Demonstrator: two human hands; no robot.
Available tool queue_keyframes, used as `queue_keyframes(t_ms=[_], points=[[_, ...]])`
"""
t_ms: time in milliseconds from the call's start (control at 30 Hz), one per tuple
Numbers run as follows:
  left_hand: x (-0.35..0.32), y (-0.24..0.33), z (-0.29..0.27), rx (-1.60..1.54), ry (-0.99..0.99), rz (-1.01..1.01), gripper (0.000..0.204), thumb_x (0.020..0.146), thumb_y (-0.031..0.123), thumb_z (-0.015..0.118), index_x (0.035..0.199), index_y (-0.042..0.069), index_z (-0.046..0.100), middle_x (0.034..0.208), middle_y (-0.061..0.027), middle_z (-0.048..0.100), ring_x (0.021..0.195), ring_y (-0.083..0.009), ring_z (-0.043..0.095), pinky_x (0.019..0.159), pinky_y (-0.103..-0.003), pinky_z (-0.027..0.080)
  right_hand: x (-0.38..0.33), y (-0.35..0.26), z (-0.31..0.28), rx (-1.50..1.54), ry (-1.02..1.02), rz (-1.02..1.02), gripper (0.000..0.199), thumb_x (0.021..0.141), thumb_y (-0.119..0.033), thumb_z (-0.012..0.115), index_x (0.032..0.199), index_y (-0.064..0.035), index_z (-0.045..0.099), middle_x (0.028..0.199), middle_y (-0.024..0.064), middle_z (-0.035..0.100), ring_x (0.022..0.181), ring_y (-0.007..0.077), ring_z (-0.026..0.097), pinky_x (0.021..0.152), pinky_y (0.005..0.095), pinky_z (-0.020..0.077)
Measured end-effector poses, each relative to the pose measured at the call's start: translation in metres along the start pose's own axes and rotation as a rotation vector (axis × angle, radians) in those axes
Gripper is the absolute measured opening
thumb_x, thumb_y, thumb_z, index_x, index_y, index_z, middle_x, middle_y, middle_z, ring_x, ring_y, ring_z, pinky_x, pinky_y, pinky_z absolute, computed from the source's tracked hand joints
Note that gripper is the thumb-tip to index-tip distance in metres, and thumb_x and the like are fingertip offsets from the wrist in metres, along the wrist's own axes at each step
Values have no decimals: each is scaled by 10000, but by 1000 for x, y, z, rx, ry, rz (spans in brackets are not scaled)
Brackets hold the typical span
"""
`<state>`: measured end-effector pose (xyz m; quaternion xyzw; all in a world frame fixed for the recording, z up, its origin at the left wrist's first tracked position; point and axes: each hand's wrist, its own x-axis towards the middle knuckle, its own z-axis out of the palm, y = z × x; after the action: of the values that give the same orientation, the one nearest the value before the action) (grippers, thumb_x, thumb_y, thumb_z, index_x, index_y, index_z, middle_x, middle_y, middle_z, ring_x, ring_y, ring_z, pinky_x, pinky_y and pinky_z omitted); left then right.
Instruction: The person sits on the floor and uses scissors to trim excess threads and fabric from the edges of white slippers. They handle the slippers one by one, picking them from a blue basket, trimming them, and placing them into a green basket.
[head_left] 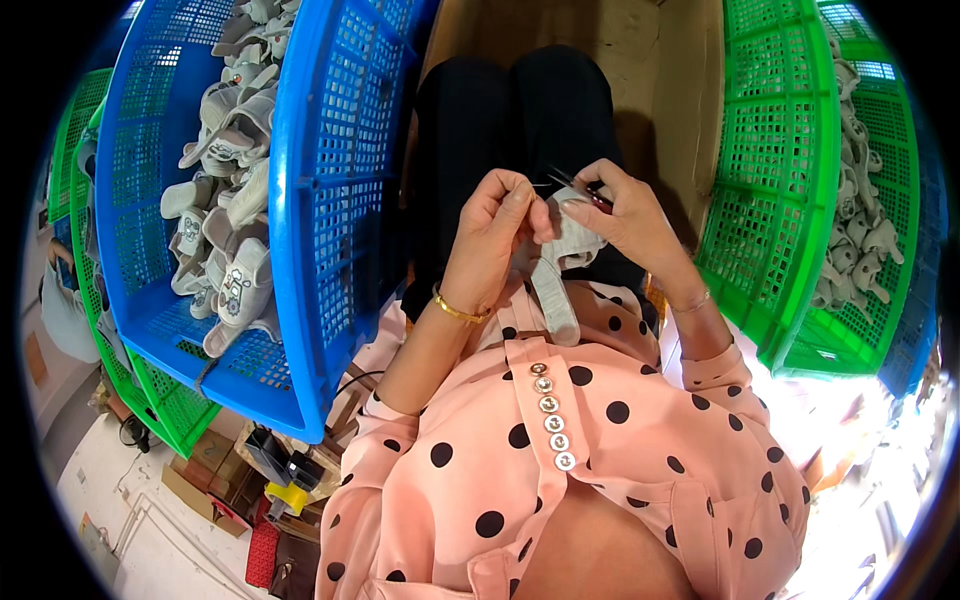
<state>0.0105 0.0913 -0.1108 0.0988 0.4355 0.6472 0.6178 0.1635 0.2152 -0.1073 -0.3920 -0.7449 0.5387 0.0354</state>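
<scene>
A pale grey fabric shoe upper [572,240] with a long strap hangs over my lap, between my two hands. My right hand [632,215] is closed around small dark scissors [600,200], their blades pointing toward my left fingertips. Its fingers also rest against the upper. My left hand [500,225], with a gold bracelet at the wrist, is closed in a pinch beside the upper. A thin pale thread [541,184] shows between its fingertips and the scissor blades. How firmly the left fingers touch the upper is hidden.
At my left stands a blue plastic basket [290,300] holding several similar shoe uppers [240,280]. Green baskets [770,180] rise on my right, more uppers [860,230] beyond. A cardboard box [690,110] lies ahead of my knees. Cartons [205,470] stand at the lower left.
</scene>
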Motion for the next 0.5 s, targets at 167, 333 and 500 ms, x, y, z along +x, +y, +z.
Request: queue_keyframes(t_ms=[167,333,500], points=[[-2,0,-6,29,39,7,78,991,144,553,1007,73,524,751,11,502,687,-88,490,685,-210,447,1,-1,3,-41,1,-7,429,826,-387,731,999,-18,599,788,131,652,706,213,635,675,327,507],[-9,2,-12,613,109,257,283,886,48,672,1155,53,584,882,7,513,784,-83,495,730,-206,440,6,5,6,28,27,-24,353,839,-283,725,1002,-5,580,719,43,548,648,81,464,579,246,406],[-6,-3,-19,920,86,289,213,825,34,729,1029,45,668,947,3,546,853,-81,524,765,-217,451,9,5,8,81,17,-19,357,840,-282,728,999,-2,575,711,27,536,646,71,452,568,237,393]])
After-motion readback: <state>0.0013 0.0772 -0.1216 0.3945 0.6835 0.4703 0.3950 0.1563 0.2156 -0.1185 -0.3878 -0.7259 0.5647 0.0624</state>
